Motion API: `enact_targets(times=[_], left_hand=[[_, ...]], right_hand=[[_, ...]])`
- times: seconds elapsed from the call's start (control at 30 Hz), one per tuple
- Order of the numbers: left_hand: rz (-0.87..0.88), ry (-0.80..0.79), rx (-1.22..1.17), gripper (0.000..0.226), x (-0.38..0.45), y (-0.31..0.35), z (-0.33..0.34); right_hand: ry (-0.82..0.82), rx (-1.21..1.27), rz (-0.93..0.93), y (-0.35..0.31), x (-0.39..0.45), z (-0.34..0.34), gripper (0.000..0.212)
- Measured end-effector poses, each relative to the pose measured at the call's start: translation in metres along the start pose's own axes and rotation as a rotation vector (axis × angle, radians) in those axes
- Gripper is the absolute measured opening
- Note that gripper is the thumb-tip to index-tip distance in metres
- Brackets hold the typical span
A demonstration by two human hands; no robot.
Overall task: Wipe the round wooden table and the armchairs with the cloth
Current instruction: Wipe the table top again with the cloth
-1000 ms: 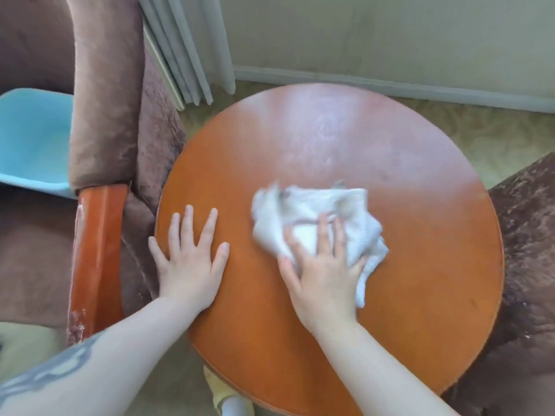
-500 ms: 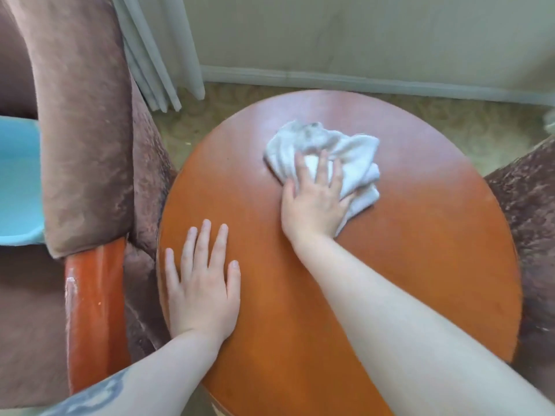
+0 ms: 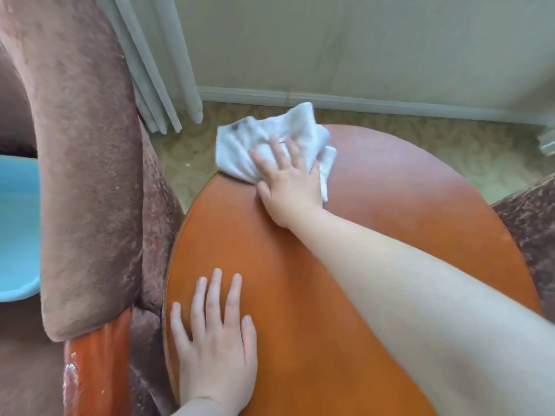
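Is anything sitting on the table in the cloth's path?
Nothing visible does. Only the left hand rests flat on the table, near its close edge, while the right hand presses the cloth at the far edge.

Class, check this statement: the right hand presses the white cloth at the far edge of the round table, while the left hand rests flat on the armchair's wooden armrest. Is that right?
Not quite. The left hand lies flat on the round table near its near-left edge, not on the wooden armrest, as the head view shows. The rest holds: the right hand presses the white cloth at the far edge.
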State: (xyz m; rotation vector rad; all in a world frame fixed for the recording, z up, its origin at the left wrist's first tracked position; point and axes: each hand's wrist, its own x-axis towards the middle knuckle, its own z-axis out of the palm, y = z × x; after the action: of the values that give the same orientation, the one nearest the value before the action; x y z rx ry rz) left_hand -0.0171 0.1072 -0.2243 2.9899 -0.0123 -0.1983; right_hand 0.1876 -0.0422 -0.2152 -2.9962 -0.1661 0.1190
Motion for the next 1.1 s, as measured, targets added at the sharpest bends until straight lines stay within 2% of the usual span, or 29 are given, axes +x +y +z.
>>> enact_targets(times=[0.07,0.1,0.13,0.17,0.2,0.27,0.3,0.33,0.4,0.47,0.57,0.6,0.67,0.73,0.8,0.87,0.9,0.93,1.03,1.07,1.1], left_hand=[[-0.001,0.026,-0.002,0.059,0.002,0.0,-0.001],[0.001,0.026,0.005,0.059,0.003,0.0,0.0],[0.005,0.016,0.017,0.058,0.004,0.0,0.0],[0.008,0.002,0.024,0.058,0.004,0.0,-0.001],[0.007,-0.005,0.022,0.058,0.004,0.0,-0.001],[-0.005,0.005,0.009,0.058,0.004,0.0,-0.002],[-0.006,0.013,0.005,0.058,0.004,0.001,-0.001],[-0.002,0.019,0.001,0.058,0.005,0.002,-0.001],[0.009,0.024,-0.002,0.059,0.007,0.003,-0.003],[0.016,0.004,0.012,0.058,0.006,0.004,-0.006],[-0.002,-0.007,0.023,0.058,0.003,0.005,-0.007],[-0.007,-0.006,0.026,0.058,0.002,0.006,-0.006],[-0.01,0.001,0.019,0.057,0.001,0.006,-0.004],[-0.008,0.021,0.005,0.056,-0.001,0.004,-0.003],[0.002,0.057,-0.01,0.056,-0.004,0.002,-0.001],[0.01,0.065,-0.024,0.056,-0.002,0.003,0.0],[0.014,0.056,-0.021,0.056,-0.002,0.003,0.001],[0.019,0.052,-0.021,0.056,-0.001,0.003,0.002],[0.025,0.049,-0.033,0.055,-0.001,0.004,0.001],[0.018,0.057,-0.032,0.055,-0.003,0.003,0.002],[0.01,0.068,-0.033,0.054,-0.004,0.002,0.002]], right_hand=[[-0.123,-0.059,-0.502,0.042,-0.001,-0.02,0.06],[-0.192,-0.092,-0.605,0.072,0.005,-0.031,0.061],[-0.226,-0.126,-0.548,0.099,0.01,-0.039,0.06],[-0.211,-0.136,-0.363,0.123,0.011,-0.044,0.059],[-0.164,-0.098,-0.086,0.143,0.005,-0.047,0.057],[0.021,-0.003,0.482,0.164,-0.029,-0.043,0.055],[0.127,0.025,0.686,0.163,-0.056,-0.037,0.054],[0.218,0.024,0.826,0.156,-0.084,-0.027,0.054],[0.281,0.051,0.937,0.122,-0.128,-0.013,0.056],[0.22,0.05,0.833,0.078,-0.15,-0.004,0.059],[0.104,0.069,0.411,0.043,-0.137,0.0,0.06],[0.067,0.098,0.351,0.04,-0.125,-0.006,0.06],[0.052,0.141,0.345,0.035,-0.122,-0.008,0.06],[0.056,0.142,0.217,0.023,-0.174,-0.003,0.061],[0.024,0.136,-0.023,0.023,-0.272,0.008,0.062],[-0.002,0.067,-0.098,0.054,-0.36,0.0,0.063],[0.005,0.057,-0.03,0.074,-0.381,-0.002,0.062],[0.017,0.065,0.15,0.084,-0.383,-0.005,0.06],[0.229,0.091,1.025,0.063,-0.322,0.003,0.059],[0.253,0.152,1.188,0.04,-0.294,0.004,0.062],[0.264,0.192,1.228,0.015,-0.277,0.007,0.064]])
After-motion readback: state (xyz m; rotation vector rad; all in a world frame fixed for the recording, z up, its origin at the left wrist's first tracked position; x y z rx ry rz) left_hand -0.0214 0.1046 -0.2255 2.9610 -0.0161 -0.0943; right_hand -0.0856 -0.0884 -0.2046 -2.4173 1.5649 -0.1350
